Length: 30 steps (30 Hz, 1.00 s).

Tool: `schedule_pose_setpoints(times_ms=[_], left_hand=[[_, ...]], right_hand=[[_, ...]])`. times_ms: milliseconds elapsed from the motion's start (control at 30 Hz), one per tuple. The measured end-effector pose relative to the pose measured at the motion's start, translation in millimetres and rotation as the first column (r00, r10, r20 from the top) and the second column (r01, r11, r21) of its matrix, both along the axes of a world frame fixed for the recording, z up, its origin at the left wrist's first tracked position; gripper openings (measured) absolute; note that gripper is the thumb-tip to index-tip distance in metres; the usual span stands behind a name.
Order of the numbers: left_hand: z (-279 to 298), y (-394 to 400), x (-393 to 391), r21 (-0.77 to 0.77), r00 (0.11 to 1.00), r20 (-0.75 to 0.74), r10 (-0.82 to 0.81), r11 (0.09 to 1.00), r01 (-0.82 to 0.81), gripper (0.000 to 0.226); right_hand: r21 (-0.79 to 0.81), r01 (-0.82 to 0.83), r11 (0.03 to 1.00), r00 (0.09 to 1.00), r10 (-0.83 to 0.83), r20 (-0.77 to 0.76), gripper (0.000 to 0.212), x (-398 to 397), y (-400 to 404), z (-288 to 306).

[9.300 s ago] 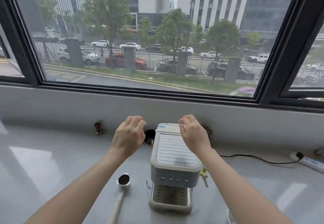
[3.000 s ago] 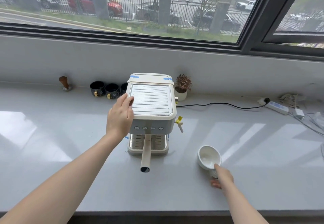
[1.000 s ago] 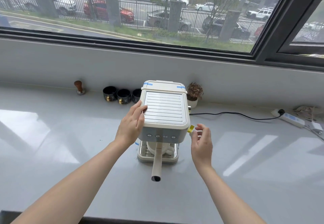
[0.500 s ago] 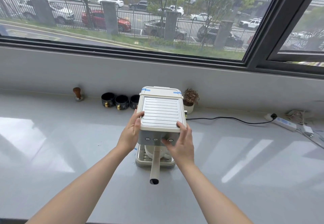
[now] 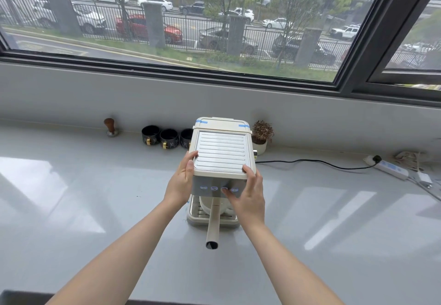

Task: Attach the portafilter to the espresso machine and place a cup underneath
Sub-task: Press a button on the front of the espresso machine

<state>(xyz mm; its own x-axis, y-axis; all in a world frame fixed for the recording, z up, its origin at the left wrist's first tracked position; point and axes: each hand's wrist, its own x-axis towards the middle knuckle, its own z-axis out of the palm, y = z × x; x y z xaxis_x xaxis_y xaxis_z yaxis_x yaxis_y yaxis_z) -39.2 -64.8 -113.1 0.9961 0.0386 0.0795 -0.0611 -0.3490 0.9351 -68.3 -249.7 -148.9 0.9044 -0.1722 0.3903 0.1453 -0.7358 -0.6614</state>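
Observation:
A cream espresso machine (image 5: 223, 154) stands on the grey counter (image 5: 83, 197). Its portafilter handle (image 5: 213, 227) sticks out of the front toward me. A white cup (image 5: 206, 205) sits on the drip tray (image 5: 198, 220) under the portafilter, partly hidden. My left hand (image 5: 182, 181) lies flat against the machine's left side. My right hand (image 5: 247, 193) rests on the front right corner, thumb on the lit button panel (image 5: 218, 188). Neither hand holds anything loose.
Three black cups (image 5: 164, 137) and a wooden-handled tamper (image 5: 110, 127) stand along the wall to the left. A small potted plant (image 5: 261, 136) is right of the machine. A black cord (image 5: 315, 161) runs to a power strip (image 5: 391, 171) at the right.
My right hand has shifted slightly right along the machine's front, thumb now on the buttons, which are lit. My left hand stays on the left side. The camera moved a little.

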Motion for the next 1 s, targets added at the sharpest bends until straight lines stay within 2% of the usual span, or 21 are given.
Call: schedule_pose_setpoints(times_ms=[833,900,1000], left_hand=[[10.1,-4.5,-9.2,0.035,0.998,-0.006,0.055,0.998,-0.055,0.041],[10.6,-4.4,-9.6,0.050,0.998,-0.010,0.055,0.997,-0.054,0.042],[12.2,-3.7,-9.5,0.065,0.999,-0.010,0.052,0.997,-0.051,0.040]], right_hand=[[-0.005,-0.011,1.000,1.000,0.011,-0.014,0.074,-0.3,-1.6,1.1],[0.012,-0.028,1.000,0.999,0.028,-0.032,0.071,-1.8,-4.2,6.1],[-0.023,-0.036,0.999,0.999,0.037,0.040,0.056,-3.3,-11.2,18.4]])
